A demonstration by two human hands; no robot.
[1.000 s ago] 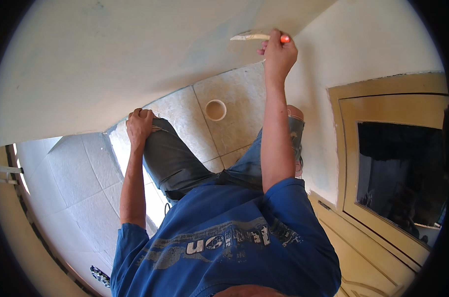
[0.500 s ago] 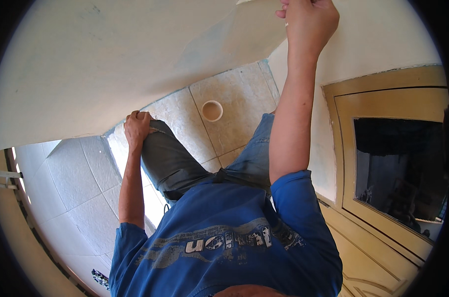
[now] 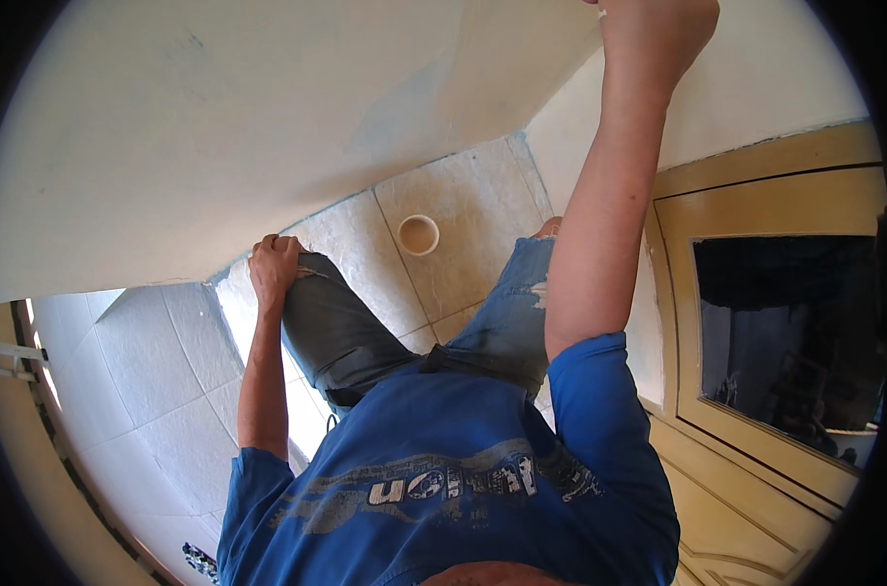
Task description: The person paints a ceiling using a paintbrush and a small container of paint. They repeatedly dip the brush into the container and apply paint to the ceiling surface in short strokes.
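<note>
My right hand (image 3: 658, 29) is high at the upper right near the painted wall (image 3: 219, 117), cut off by the picture's top edge; its fingers look curled, but what they hold is out of sight. My left hand (image 3: 275, 262) rests with bent fingers over my left knee, on torn jeans (image 3: 336, 322). Between and beyond my knees, a small round pale container (image 3: 419, 234) with beige-brown contents stands on the tiled floor (image 3: 463, 186), close to the wall's foot.
A side wall (image 3: 766, 88) meets the long wall at the right. Below it is a yellow wooden door or frame (image 3: 771, 205) with a dark glass panel (image 3: 776, 322). At the left, lighter tiles (image 3: 150, 391) lie past the wall's end, with pale bars (image 3: 9, 356) at the rim.
My right hand has moved up and rightward, taking the slender orange-ended tool it held a second ago out of view. My left hand stays on the knee, slightly lower in the picture.
</note>
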